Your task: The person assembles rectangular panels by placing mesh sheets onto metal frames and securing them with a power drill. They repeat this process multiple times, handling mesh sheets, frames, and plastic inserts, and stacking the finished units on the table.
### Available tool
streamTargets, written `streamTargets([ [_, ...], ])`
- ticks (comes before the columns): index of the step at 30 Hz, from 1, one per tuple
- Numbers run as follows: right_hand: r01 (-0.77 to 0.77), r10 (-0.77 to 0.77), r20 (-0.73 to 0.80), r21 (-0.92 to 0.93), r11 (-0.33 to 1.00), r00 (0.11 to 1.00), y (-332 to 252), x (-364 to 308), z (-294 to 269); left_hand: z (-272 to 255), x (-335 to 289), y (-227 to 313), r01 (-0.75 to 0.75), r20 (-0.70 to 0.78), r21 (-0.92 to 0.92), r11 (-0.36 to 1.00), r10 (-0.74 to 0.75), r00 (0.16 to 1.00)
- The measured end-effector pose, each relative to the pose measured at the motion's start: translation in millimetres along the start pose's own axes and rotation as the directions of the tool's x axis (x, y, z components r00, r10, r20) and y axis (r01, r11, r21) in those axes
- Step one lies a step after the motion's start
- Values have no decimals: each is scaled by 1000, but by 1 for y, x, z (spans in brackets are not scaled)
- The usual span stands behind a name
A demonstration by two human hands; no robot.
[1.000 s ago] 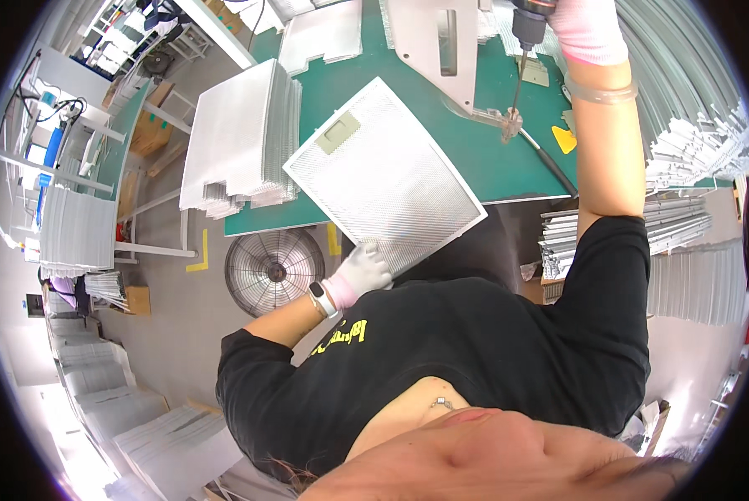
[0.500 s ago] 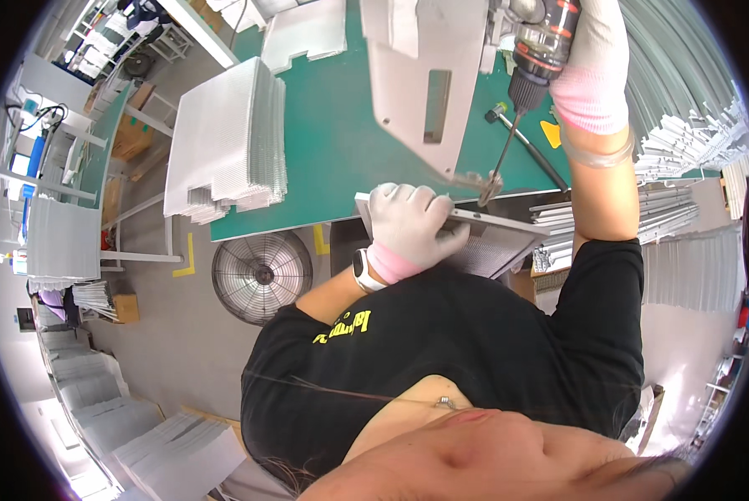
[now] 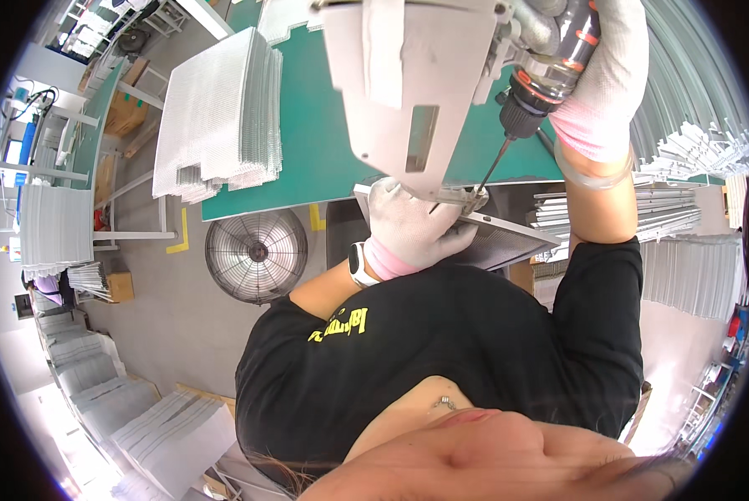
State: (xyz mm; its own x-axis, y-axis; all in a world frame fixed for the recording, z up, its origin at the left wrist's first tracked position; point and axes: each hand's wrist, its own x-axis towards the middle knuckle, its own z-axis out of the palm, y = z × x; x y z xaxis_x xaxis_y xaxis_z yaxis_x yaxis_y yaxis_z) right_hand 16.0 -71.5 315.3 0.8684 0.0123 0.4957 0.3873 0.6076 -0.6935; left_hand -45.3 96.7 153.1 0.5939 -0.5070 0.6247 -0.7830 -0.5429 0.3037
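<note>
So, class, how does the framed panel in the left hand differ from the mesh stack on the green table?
The framed panel is a single piece; the mesh stack is many sheets piled together. The framed panel is held tilted in the left hand, while the mesh stack lies on the green table. The framed panel shows a smooth rim; the mesh stack shows rough sheet edges. Both are greyish.

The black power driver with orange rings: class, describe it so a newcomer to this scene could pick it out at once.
Find the flat green table, then, toward the picture's upper right, the white-gloved right hand. That hand grips the black power driver with orange rings. Unlike the pale grey slotted metal plate beside it, it ends in a long thin bit.
</note>
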Motion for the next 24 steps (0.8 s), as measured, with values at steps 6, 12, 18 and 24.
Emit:
streamTargets([
  [6,-296,294,144,-6,955,945,22,-24,-5,25,-19,-9,-56,-12,-268,962,55,998],
  [12,-325,175,463,266,908,869,45,-25,-34,20,-19,-9,-223,51,-135,965,232,972],
  [18,-199,143,373,115,973,917,55,-35,-32,-1,-16,-10,-586,536,809,48,348,769],
  [24,-193,165,358,44,980,919,54,-35,-32,104,-121,-64,492,595,-722,-485,-74,800],
])
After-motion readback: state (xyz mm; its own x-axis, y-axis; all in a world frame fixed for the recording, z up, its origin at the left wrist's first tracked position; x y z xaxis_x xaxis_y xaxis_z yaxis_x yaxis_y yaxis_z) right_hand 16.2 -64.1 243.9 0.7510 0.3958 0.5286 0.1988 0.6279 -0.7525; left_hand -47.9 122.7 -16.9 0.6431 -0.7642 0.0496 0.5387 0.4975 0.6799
